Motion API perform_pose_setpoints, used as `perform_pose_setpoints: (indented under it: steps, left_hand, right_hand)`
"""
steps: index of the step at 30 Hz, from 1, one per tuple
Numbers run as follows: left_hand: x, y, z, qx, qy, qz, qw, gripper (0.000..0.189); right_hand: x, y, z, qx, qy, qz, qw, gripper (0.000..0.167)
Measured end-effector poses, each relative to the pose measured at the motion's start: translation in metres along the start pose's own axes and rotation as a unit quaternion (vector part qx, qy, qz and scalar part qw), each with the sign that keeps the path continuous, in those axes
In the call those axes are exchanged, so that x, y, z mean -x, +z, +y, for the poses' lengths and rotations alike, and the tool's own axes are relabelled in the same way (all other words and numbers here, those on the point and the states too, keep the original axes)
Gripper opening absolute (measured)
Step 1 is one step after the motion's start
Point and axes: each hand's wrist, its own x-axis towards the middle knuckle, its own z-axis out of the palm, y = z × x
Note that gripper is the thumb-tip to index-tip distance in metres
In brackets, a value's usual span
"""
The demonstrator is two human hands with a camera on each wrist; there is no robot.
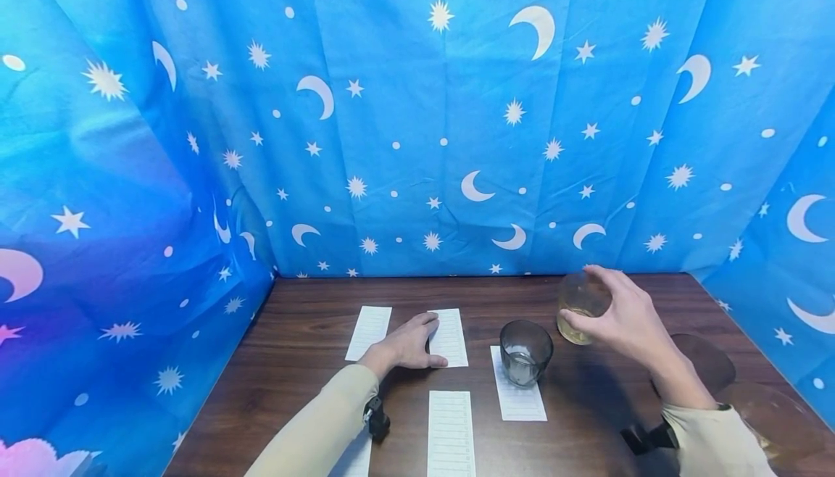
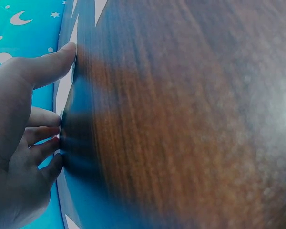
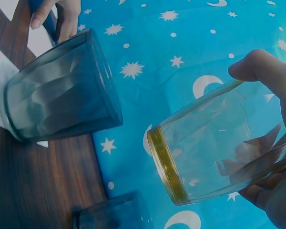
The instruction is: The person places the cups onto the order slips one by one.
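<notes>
My right hand [image 1: 622,317] grips a clear drinking glass [image 1: 577,310] with a yellow-tinted base, thumb on one side and fingers on the other. In the right wrist view the yellow base [image 3: 168,164] points away from the palm. My left hand [image 1: 411,343] lies palm down by a printed paper slip [image 1: 453,339], its thumb and fingers spread at the slip's left part. Between the hands, a dark grey glass [image 1: 525,354] stands upright on another paper slip [image 1: 525,404]. The left wrist view shows the left fingertips [image 2: 57,140] down at the paper.
More printed slips lie on the brown wooden table: one at the back left [image 1: 368,332], one at the front middle [image 1: 451,433]. By the right forearm stand a dark glass [image 1: 704,364] and a yellowish clear glass [image 1: 776,419]. A blue star-patterned cloth [image 1: 417,114] hangs around the table.
</notes>
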Motion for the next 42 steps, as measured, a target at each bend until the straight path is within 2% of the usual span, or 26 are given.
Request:
perform_pose_setpoints:
  steps: [15, 28, 42]
  left_hand:
    - [0.000, -0.002, 0.001, -0.005, -0.003, -0.002, 1.0000, 0.090]
    - [-0.004, 0.001, -0.001, -0.014, 0.018, 0.016, 0.9996, 0.087]
    - [-0.002, 0.002, -0.002, -0.010, 0.015, 0.016, 0.9997, 0.090]
  right_hand:
    - [-0.014, 0.015, -0.024, -0.023, -0.017, -0.016, 0.9995, 0.078]
    - [-0.027, 0.039, -0.052, -0.043, -0.035, -0.033, 0.9979, 0.079]
    - [-0.031, 0.061, -0.068, -0.056, -0.029, -0.067, 0.9957, 0.081]
